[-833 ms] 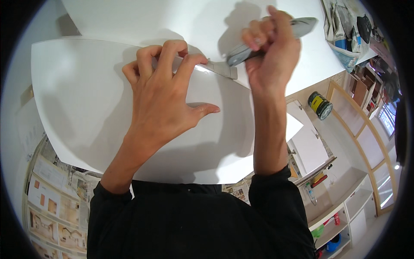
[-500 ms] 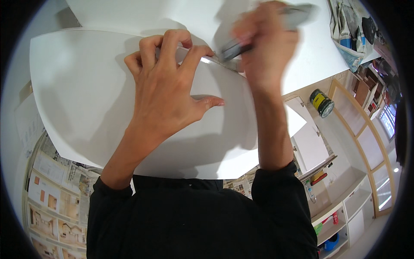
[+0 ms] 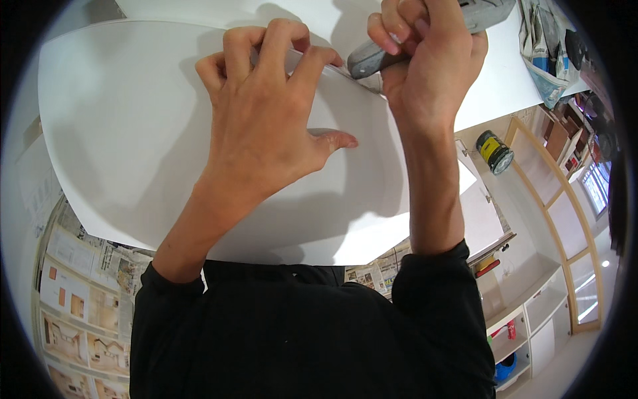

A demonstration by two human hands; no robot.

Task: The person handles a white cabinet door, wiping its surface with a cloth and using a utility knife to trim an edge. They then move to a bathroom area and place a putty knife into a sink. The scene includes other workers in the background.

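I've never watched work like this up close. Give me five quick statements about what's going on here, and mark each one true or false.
1. The right hand holds a grey tool. True.
2. The left hand holds a tool as well. False: it holds no tool; its fingers are bent at the far edge of the white panel.
3. The left thumb is spread away from the fingers. True.
4. The person's sleeves are bright red. False: they are black.
5. A dark can with a yellow band is visible to the right of the right forearm. True.
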